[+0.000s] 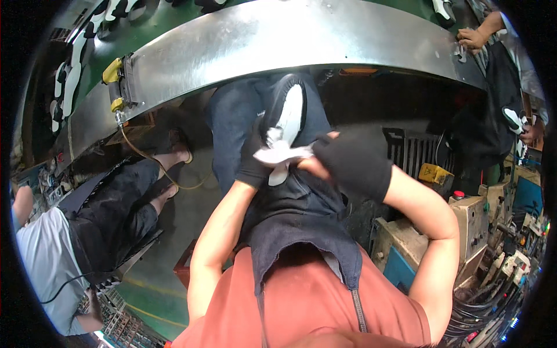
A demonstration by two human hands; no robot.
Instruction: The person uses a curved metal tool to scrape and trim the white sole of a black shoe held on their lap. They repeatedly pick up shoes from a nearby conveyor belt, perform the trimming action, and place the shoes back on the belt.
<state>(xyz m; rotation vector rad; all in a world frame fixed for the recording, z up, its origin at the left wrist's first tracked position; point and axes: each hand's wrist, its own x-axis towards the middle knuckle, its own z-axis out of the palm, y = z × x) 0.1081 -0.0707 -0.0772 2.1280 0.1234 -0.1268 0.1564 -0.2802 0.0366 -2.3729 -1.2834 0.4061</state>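
A dark shoe upper (277, 97) with a white insole-like sole facing up lies over my lap, its toe pointing away from me. My left hand (253, 158), in a black fingerless glove, is closed around its left side near the heel. Across the heel end is a crumpled white strip (277, 155), whose material I cannot make out. My right hand (339, 161), also in a black fingerless glove, is closed at the strip's right end, slightly blurred. A dark apron covers my lap under the shoe upper.
A curved metal bench edge (243, 43) runs ahead, with a green conveyor surface (165, 23) beyond carrying shoe parts. A yellow tool (113, 72) with a hose sits at its left. Co-workers are at left and far right. Machinery (470, 217) stands at my right.
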